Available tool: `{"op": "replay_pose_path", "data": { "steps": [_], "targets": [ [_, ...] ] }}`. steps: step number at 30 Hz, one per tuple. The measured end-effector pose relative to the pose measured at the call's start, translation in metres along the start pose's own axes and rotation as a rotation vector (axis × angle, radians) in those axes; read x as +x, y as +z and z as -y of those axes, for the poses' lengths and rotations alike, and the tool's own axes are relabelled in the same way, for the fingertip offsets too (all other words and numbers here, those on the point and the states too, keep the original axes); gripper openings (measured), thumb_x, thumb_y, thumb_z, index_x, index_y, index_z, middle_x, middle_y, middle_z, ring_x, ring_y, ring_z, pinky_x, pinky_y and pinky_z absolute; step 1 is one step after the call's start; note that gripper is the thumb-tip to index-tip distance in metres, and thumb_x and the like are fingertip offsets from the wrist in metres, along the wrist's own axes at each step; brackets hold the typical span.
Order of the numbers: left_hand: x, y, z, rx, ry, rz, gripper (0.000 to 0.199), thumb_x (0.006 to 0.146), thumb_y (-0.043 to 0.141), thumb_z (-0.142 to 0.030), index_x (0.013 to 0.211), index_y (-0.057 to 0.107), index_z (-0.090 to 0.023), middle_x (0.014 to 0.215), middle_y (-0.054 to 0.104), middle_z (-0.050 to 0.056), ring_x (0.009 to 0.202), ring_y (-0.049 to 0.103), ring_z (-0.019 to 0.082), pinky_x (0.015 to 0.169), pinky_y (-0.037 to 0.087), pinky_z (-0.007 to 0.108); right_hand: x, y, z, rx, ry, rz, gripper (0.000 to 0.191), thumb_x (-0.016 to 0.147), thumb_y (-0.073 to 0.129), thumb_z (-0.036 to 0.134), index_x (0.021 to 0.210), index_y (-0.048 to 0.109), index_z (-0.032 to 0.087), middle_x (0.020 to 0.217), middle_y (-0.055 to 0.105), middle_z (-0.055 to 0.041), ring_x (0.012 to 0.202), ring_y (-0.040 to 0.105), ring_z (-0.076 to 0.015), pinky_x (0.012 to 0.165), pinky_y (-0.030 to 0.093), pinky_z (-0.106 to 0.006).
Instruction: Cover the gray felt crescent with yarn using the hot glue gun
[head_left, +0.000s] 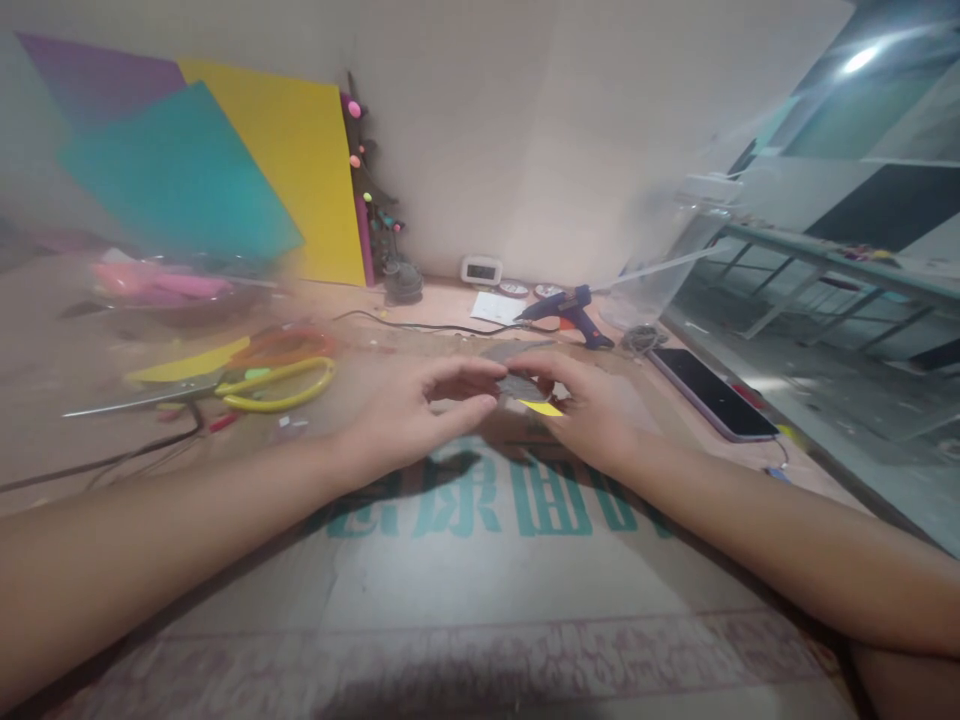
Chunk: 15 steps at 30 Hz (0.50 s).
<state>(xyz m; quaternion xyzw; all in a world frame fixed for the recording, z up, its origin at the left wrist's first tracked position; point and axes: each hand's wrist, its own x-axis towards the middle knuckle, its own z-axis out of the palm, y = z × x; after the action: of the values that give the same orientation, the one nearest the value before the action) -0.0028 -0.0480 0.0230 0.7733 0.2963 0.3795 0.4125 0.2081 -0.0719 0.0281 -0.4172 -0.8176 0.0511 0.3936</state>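
Note:
Over the middle of the work surface, my left hand (439,400) and my right hand (589,405) meet at a small, flat-looking grey piece (525,386). Both hands are closed on it, the left pinching its near side between thumb and fingers. A bit of yellow (541,408), like paper or card, sticks out under the grey piece beside my right fingers. Blur and my fingers hide the exact kind of the grey piece. Beneath my hands lies a sheet printed with green characters (551,500).
Yellow-handled scissors (289,390) lie at left, near a bowl of pink pieces (169,285). A glue gun (566,312), a small white clock (481,270) and a phone (716,393) lie behind and right. Coloured sheets (300,170) lean on the wall. The table's right edge drops to the floor.

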Motion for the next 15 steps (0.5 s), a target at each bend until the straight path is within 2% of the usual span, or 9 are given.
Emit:
{"op": "replay_pose_path", "data": {
  "steps": [4,8,12,15],
  "targets": [
    [0.001,0.002,0.004,-0.11,-0.021,0.001,0.031,0.078,0.072,-0.035,0.103,0.064,-0.02,0.102,0.072,0.005,0.094,0.069,0.019,0.087,0.055,0.034,-0.002,0.006,-0.01,-0.026,-0.033,-0.019,0.027,0.084,0.061,0.02,0.11,0.064,0.025,0.095,0.071,-0.0024,0.067,0.059,-0.0144,0.064,0.049,-0.029],
    [0.004,0.005,0.008,-0.213,-0.071,0.04,0.026,0.078,0.07,-0.029,0.098,0.058,-0.019,0.096,0.07,0.004,0.086,0.069,0.017,0.077,0.056,0.031,-0.006,0.014,-0.017,-0.083,-0.099,0.001,0.037,0.085,0.052,0.014,0.119,0.059,0.026,0.097,0.07,-0.0032,0.073,0.061,-0.0158,0.069,0.05,-0.032],
    [0.006,0.003,0.008,-0.167,-0.041,-0.009,0.019,0.08,0.068,-0.026,0.095,0.06,-0.018,0.1,0.068,0.004,0.088,0.067,0.016,0.077,0.054,0.028,-0.006,0.013,-0.01,-0.072,-0.122,0.056,0.044,0.084,0.049,0.012,0.126,0.052,0.024,0.091,0.068,-0.0031,0.064,0.057,-0.0148,0.065,0.049,-0.032],
    [0.006,0.0,0.008,-0.06,0.019,-0.051,0.02,0.086,0.061,-0.031,0.101,0.062,-0.018,0.103,0.068,0.005,0.093,0.064,0.017,0.081,0.052,0.029,-0.006,0.008,-0.004,-0.004,-0.091,0.038,0.044,0.081,0.05,0.011,0.123,0.05,0.023,0.097,0.067,-0.0043,0.061,0.054,-0.0134,0.061,0.047,-0.03]
  ]
}}
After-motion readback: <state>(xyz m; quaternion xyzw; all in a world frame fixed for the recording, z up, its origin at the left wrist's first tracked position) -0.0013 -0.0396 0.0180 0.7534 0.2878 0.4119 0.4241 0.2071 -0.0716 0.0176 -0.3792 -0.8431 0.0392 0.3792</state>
